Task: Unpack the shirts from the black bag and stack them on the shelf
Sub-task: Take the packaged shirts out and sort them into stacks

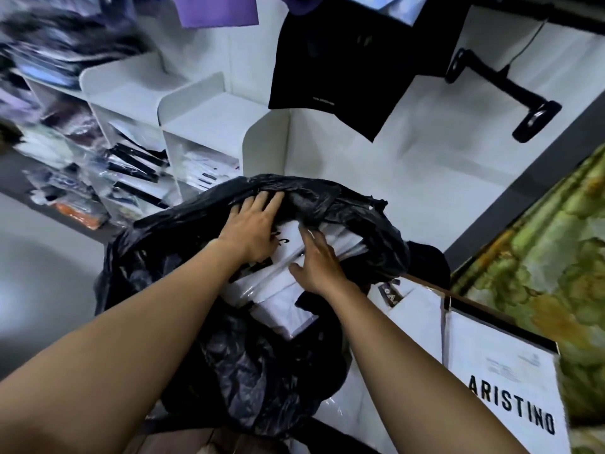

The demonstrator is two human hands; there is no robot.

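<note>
Up top, against the white wall [425, 165]: a black garment [337, 67] with small pale lettering near its lower edge, a purple garment [216, 9] just left of it and cut off by the frame, and to the right a black wall bracket [501, 83] jutting out, with a thin black cord running up from it. At the right edge, green-and-gold patterned fabric [540, 250], and just beside it a white carton [474, 339] lettered "ARISTINO" in black, with a blurred printed sheet [510, 365] above the lettering. Far left, an orange packet [82, 219] among blurred clear-wrapped bundles [65, 188], next to grey floor [42, 273].
</note>
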